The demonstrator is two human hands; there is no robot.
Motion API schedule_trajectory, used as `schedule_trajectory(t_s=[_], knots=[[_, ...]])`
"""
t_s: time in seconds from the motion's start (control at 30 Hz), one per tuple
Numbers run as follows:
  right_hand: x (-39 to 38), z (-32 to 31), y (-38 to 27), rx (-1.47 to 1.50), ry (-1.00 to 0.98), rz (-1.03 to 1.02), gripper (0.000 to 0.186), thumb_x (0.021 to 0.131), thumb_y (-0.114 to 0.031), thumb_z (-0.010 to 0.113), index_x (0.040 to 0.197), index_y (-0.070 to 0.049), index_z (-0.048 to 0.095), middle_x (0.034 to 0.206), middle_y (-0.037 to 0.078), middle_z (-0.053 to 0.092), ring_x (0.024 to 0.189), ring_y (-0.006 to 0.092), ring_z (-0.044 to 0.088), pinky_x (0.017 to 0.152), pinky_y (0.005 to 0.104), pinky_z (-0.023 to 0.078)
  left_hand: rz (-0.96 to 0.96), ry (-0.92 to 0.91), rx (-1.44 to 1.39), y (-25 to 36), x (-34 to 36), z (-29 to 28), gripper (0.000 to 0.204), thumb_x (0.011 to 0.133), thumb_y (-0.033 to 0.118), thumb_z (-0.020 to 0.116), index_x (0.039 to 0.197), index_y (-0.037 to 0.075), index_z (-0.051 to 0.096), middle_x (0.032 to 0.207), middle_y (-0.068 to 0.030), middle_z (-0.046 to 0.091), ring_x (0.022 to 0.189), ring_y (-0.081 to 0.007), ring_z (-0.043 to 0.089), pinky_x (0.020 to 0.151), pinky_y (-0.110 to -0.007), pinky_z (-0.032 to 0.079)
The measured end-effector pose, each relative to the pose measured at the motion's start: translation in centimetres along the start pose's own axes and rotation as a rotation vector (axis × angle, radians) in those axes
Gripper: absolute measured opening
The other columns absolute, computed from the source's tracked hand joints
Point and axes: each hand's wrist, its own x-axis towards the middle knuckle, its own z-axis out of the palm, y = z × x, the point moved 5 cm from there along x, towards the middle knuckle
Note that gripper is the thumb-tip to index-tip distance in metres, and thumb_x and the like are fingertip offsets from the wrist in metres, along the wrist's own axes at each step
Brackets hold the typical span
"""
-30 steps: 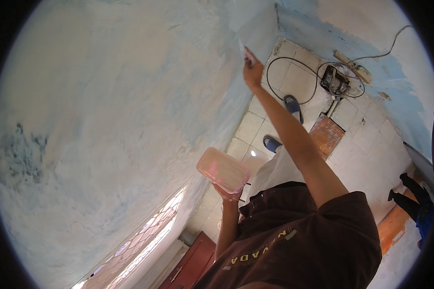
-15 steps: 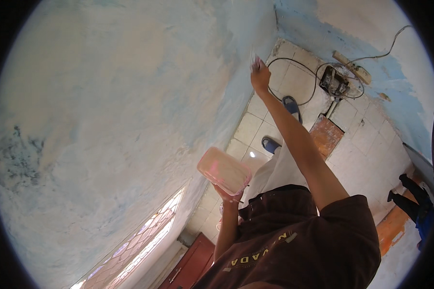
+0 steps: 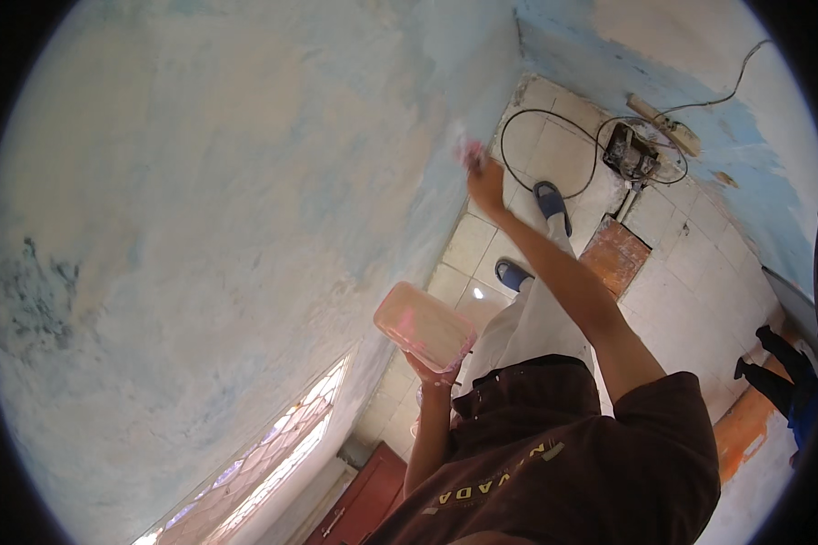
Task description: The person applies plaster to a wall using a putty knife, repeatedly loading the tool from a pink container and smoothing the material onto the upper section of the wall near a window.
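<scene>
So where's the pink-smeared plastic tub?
In the head view, the tub is just below the middle, held in the left hand, between the patchy wall and the pale trousers.

Daylight glares at the window (image 3: 277, 442), the right grip (image 3: 484, 180) is blurred, and corners are black.

A rounded rectangular container (image 3: 424, 325), pale peach, is resting at a slant on the left hand (image 3: 434, 371), showing pink smears on its face and rim; a small pinkish tool (image 3: 471, 153), blurring in outline, is sitting in the right hand's (image 3: 487, 184) grip before the wall (image 3: 227, 209), any contact staying unclear; the wall is showing patchy cream, white and pale blue.
</scene>
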Motion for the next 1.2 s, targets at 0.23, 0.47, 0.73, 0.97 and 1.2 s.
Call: schedule_trajectory(t_s=[0.23, 0.47, 0.73, 0.97, 1.2], knots=[[13.4, 3.1, -1.2, -0.050, 0.142, 0.301, 0.019, 0.092, -0.011, 0.057, 0.098, 0.002, 0.068, 0.080, 0.024, 0.072, 0.067, 0.0410, 0.069, 0.065, 0.0466, 0.055, -0.055, 0.033, 0.017, 0.0, 0.3, 0.4, 0.068, 0.097, 0.059, 0.047, 0.148, 0.015, 0.042, 0.140, -0.0137, 0.055, 0.128, -0.0389, 0.054, 0.108, -0.064, 0.044], [-4.0, 2.6, -14.2, 0.191, -0.187, -0.224, 0.048, 0.091, 0.003, 0.057, 0.139, -0.003, 0.057, 0.119, 0.025, 0.067, 0.105, 0.0414, 0.067, 0.087, 0.0430, 0.056, -0.018, 0.100, -0.037, -0.4, -0.5, -0.6, 0.067, 0.096, 0.060, 0.048, 0.147, 0.017, 0.043, 0.138, -0.0129, 0.056, 0.126, -0.0397, 0.055, 0.106, -0.067, 0.043], [7.8, -0.5, -2.3, 0.027, 0.209, -0.065, 0.039, 0.098, -0.005, 0.054, 0.137, -0.004, 0.061, 0.118, 0.025, 0.068, 0.105, 0.0363, 0.070, 0.088, 0.0397, 0.055, -0.020, 0.023, -0.004, 0.2, 0.0, -0.7, 0.069, 0.096, 0.062, 0.047, 0.147, 0.017, 0.043, 0.139, -0.0129, 0.055, 0.128, -0.0398, 0.053, 0.106, -0.066, 0.043], [-2.2, 4.9, -7.8, 0.094, -0.044, -0.164, 0.048, 0.093, -0.002, 0.058, 0.141, -0.007, 0.057, 0.106, 0.023, 0.071, 0.097, 0.0410, 0.068, 0.080, 0.0388, 0.056, -0.018, 0.059, 0.018, 0.6, 0.1, -0.2, 0.066, 0.098, 0.063, 0.042, 0.145, 0.017, 0.045, 0.139, -0.0109, 0.056, 0.130, -0.0368, 0.053, 0.107, -0.064, 0.043], [-8.1, -3.5, -10.1, 0.286, -0.545, 0.238, 0.045, 0.098, -0.003, 0.058, 0.143, -0.002, 0.050, 0.109, 0.010, 0.070, 0.089, 0.0171, 0.065, 0.081, 0.0319, 0.052, 0.164, 0.022, 0.102, 2.7, 1.3, 3.2, 0.071, 0.099, 0.068, 0.038, 0.149, 0.017, 0.042, 0.143, -0.0081, 0.054, 0.131, -0.0322, 0.053, 0.111, -0.056, 0.042]])
